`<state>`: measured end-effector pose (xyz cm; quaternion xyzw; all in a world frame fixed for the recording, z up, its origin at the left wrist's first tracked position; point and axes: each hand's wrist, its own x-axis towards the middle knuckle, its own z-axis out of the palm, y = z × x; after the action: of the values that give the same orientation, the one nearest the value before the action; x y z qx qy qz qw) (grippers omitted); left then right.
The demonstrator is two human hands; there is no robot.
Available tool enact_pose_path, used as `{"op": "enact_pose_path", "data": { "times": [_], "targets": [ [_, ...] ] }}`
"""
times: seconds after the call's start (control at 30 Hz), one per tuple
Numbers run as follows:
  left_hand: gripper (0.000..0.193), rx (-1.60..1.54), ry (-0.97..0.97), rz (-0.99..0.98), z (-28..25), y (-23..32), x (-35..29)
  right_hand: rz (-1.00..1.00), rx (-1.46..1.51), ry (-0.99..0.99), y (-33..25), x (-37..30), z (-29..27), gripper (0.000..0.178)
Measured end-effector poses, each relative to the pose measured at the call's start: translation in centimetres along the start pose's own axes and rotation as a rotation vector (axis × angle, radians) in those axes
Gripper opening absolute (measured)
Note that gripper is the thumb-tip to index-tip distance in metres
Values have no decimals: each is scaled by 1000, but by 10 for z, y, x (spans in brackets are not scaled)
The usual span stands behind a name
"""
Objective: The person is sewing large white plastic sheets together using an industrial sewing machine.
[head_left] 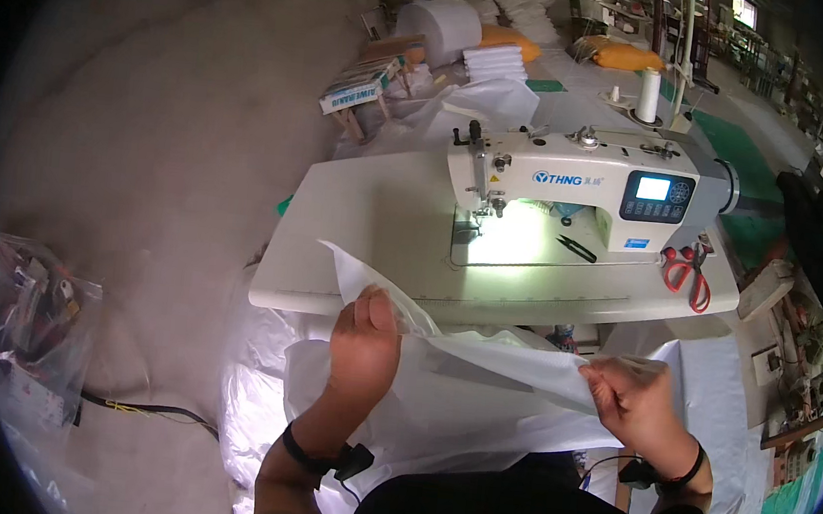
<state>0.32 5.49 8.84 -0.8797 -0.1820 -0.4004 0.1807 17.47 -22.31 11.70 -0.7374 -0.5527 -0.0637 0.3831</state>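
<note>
Sheet, white and thin [510, 364], held up between both my hands, just in front of the worktop [357, 213] edge. My left hand [365, 341] grips it, fingers curled; a pointed corner sticks out past them over the worktop, can't tell if it touches. My right hand [638, 404] pinches its other end, thumb against fingers. Edge runs fairly straight between hands, rest droops in folds toward my lap. Black bands on both wrists, left [311, 454] and right [697, 463]. White sewing machine [562, 158] sits on the worktop ahead, lamp glowing at the needle, screen [652, 188] lit. Black snips [579, 248] lie under its arm, red-handled scissors [691, 282] at right end. White thread cone [649, 97] stands behind. Clear plastic bag [49, 313] far left.
</note>
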Motion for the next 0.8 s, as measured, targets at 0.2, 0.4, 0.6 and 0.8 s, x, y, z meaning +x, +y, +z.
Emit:
{"op": "enact_pose_path", "data": {
  "times": [0.2, 0.4, 0.6, 0.8],
  "targets": [
    [12, -378, -341, 324, -26, -79, -7, -10, -486, 165, 85, -36, -20, 2],
    [24, -192, -195, -302, -42, -224, -3, 503, -388, 319, 155, -92, -81, 19],
    [24, -262, -59, -415, 20, -210, 84, 587, -433, 179, 176, -92, -63, 21],
    [36, -92, -2, 342, 23, -55, 32, 781, -352, 118, 205, -110, -51, 28]
  ]
}}
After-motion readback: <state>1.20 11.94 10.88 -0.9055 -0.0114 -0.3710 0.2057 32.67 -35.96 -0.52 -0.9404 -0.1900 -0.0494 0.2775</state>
